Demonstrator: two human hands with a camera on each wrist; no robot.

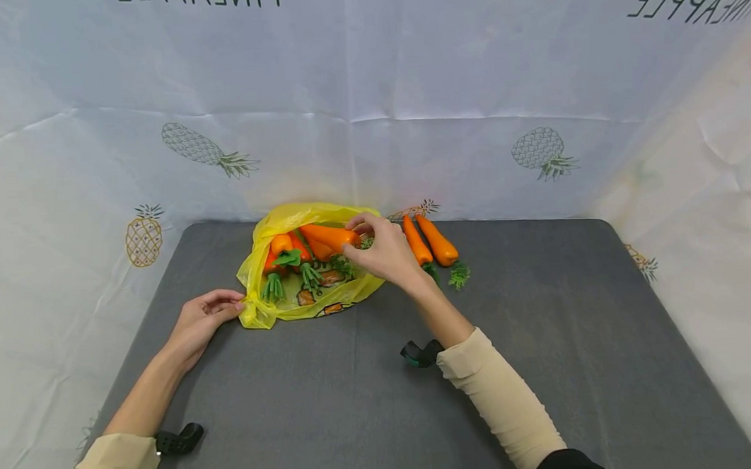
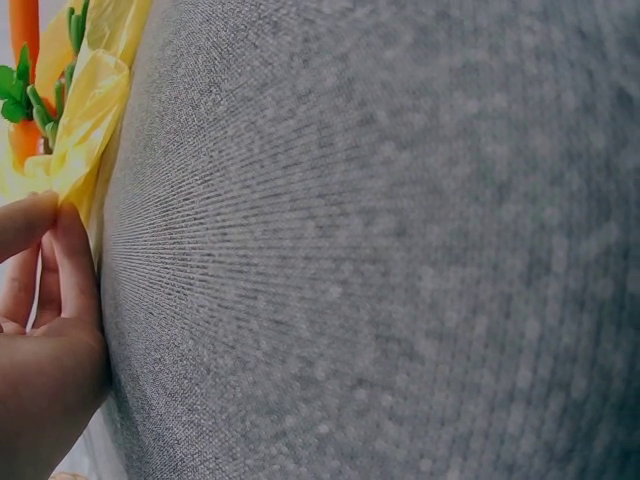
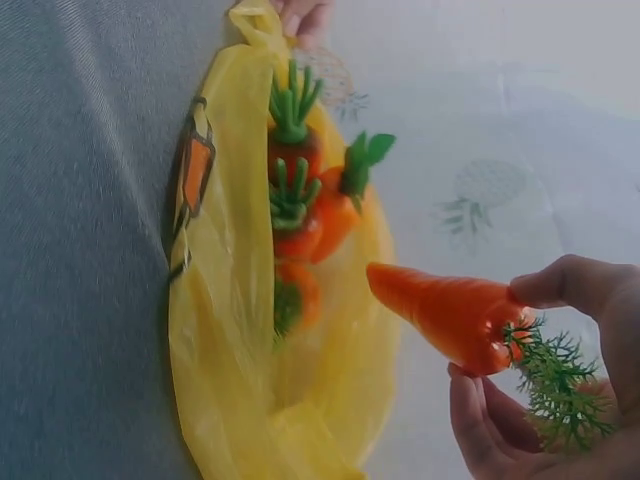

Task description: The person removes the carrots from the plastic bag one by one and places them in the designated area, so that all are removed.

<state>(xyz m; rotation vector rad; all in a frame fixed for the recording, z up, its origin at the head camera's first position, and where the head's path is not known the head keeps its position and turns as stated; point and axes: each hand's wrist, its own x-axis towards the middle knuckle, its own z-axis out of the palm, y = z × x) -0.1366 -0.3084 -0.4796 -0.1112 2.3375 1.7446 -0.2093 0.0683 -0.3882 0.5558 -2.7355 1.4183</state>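
A yellow plastic bag [image 1: 368, 286] lies with its mouth spread, several orange carrots with green tops inside it. The left hand [image 1: 203, 321] pinches the bag's left corner between thumb and finger; the left wrist view shows the same pinch of the left hand [image 2: 50, 300] on the yellow film [image 2: 90, 125]. Over the bag's right side, the right hand [image 1: 385, 252] holds a carrot [image 1: 329, 236] by its thick end. In the right wrist view this carrot [image 3: 440, 310] points its tip toward the bag [image 3: 225, 330], thumb and fingers of the right hand [image 3: 560, 400] around its leafy end.
Two more carrots [image 1: 437, 240] lie on the grey table [image 1: 547, 339] just right of the bag, their green tops toward the front. A white cloth [image 1: 437, 68] with pineapple prints hangs behind the table and at both sides.
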